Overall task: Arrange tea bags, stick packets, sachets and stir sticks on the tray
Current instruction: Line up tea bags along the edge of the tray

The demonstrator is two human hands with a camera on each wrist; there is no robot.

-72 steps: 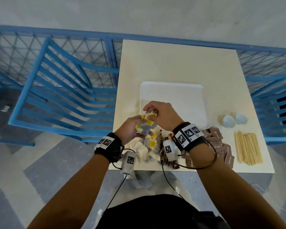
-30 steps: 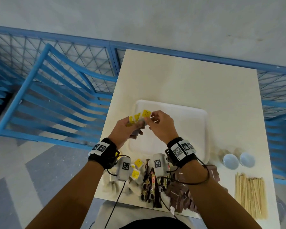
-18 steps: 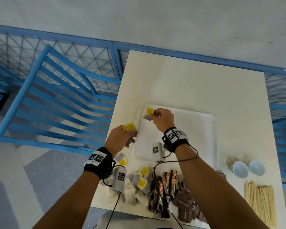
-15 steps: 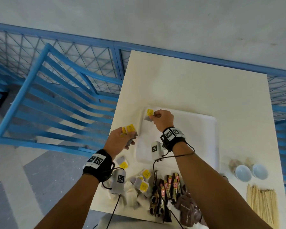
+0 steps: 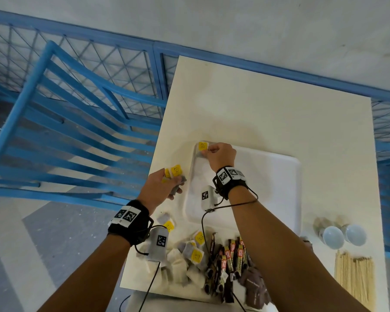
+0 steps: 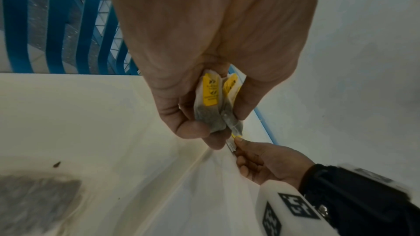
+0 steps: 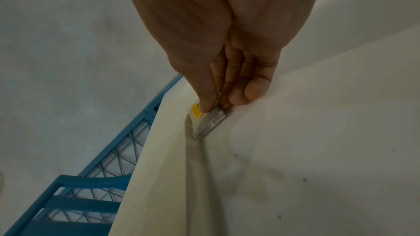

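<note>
Right hand setting one tea bag into the tray's far-left corner

The right hand (image 5: pixel 220 154) pinches a yellow-tagged tea bag (image 5: pixel 203 146) at the far-left corner of the white tray (image 5: pixel 279 188) — touching or just above its rim, I cannot tell. The left hand (image 5: pixel 161 188), just left of the tray over the worktop (image 5: pixel 268 113), grips a few more tea bags (image 5: pixel 175 172), nearest for the next placement. Tag print is unreadable. Loose tea bags (image 5: pixel 194 253), stick packets (image 5: pixel 232 257) and stir sticks (image 5: pixel 354 280) lie toward the near edge.
</note>
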